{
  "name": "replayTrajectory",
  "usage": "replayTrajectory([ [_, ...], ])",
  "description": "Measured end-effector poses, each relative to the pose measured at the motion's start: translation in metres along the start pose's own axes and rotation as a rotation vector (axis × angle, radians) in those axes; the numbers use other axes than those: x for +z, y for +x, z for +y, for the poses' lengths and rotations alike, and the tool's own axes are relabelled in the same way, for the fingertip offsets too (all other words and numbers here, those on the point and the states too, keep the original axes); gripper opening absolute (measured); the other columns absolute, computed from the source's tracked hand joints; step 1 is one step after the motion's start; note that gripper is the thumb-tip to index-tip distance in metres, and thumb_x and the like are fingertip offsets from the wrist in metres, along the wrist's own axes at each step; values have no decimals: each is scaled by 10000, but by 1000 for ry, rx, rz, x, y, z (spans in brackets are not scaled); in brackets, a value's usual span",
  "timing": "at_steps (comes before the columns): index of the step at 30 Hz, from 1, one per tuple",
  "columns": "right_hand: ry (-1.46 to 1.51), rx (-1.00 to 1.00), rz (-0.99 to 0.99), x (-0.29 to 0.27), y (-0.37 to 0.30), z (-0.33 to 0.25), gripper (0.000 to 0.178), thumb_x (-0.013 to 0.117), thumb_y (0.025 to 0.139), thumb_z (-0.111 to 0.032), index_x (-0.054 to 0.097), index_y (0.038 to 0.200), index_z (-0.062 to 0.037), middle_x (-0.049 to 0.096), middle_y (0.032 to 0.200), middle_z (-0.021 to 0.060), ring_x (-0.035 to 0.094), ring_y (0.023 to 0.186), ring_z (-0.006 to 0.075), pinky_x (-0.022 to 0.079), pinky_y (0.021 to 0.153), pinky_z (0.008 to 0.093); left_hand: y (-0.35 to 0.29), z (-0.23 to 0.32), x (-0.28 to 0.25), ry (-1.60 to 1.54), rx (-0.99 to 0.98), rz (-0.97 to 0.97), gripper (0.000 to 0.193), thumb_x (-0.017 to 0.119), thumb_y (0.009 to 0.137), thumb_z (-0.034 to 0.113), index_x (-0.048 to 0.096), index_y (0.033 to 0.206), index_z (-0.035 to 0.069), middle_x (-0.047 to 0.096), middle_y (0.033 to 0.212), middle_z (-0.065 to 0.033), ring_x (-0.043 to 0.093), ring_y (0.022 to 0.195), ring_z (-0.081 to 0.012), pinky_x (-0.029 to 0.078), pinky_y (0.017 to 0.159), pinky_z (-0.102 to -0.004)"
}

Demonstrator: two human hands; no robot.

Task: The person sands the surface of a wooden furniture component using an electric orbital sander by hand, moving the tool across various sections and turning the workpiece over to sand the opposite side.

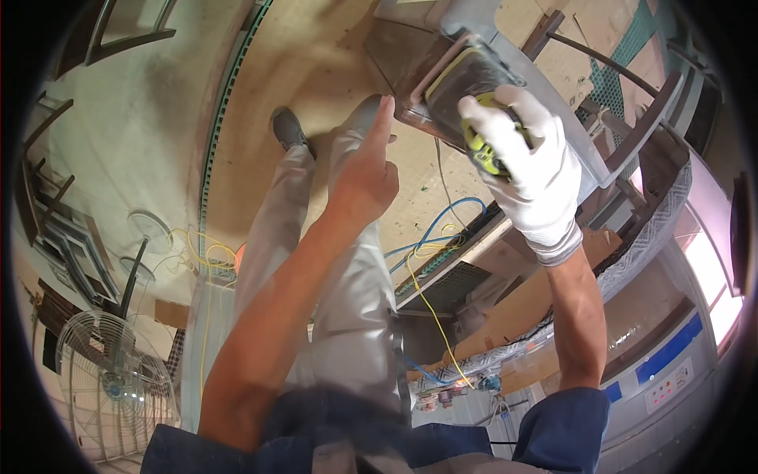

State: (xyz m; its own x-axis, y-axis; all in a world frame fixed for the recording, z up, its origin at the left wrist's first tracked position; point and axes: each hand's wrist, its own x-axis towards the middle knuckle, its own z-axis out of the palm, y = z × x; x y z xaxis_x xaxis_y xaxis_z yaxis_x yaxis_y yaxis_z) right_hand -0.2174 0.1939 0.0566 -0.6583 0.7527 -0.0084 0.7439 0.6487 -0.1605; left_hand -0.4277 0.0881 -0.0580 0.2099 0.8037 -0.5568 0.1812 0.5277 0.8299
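Note:
My right hand [537, 158], in a white knit glove, is wrapped around a yellow-green and black sander [488, 155]. Just beyond it lies a dark, flat rectangular wooden piece [462, 83] with a reddish-brown edge, partly blurred. The sander's underside is hidden, so its contact with the piece cannot be made out. My bare left hand [365, 178] is close to the near left edge of that piece, index finger stretched out. It appears to hold nothing; whether the fingertip touches the edge is unclear.
A grey bench surface [545, 87] supports the piece. Blue hose [442, 217] and yellow cord [426, 296] run below it. Dark wooden frames [130, 43] stand at the upper left, and a large caged fan [114, 387] at the lower left. A grey machine with buttons [669, 387] is at the right.

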Motion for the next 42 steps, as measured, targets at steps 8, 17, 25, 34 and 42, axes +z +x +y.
replayTrajectory([
  [8,-83,-45,23,5,-6,-2,669,825,788,-150,719,1403,-390,664,1256,-4,586,771,205,508,552,310,0,4,-4,-16,7,-22,847,372,927,-71,180,1749,3,498,1634,-285,618,1389,-345,420,1208,-354],
  [17,-91,38,9,4,-8,-14,696,883,719,-126,760,1362,-362,673,1294,7,622,834,231,551,642,334,11,-12,-3,102,23,36,913,441,847,-88,320,1732,98,666,1415,-264,644,1212,-391,472,1113,-416],
  [25,15,159,21,-12,-2,-9,674,905,752,-119,750,1372,-332,678,1287,17,651,879,243,564,667,339,3,5,-20,67,-78,-24,850,450,876,-68,331,1712,35,616,1453,-299,639,1341,-349,471,1159,-383],
  [34,384,121,-210,-14,-25,-45,643,714,838,-117,670,1443,-330,635,1286,55,643,920,255,591,559,315,-22,8,-51,100,-12,-13,881,359,860,-184,459,1683,115,699,1373,-201,643,1327,-292,431,1193,-340],
  [42,145,86,-80,-6,8,-9,663,840,741,-172,711,1372,-327,612,1218,5,653,903,209,595,556,310,22,3,-62,-26,66,-187,899,356,822,-65,425,1703,101,681,1451,-157,644,1181,-188,463,1033,-269],
])
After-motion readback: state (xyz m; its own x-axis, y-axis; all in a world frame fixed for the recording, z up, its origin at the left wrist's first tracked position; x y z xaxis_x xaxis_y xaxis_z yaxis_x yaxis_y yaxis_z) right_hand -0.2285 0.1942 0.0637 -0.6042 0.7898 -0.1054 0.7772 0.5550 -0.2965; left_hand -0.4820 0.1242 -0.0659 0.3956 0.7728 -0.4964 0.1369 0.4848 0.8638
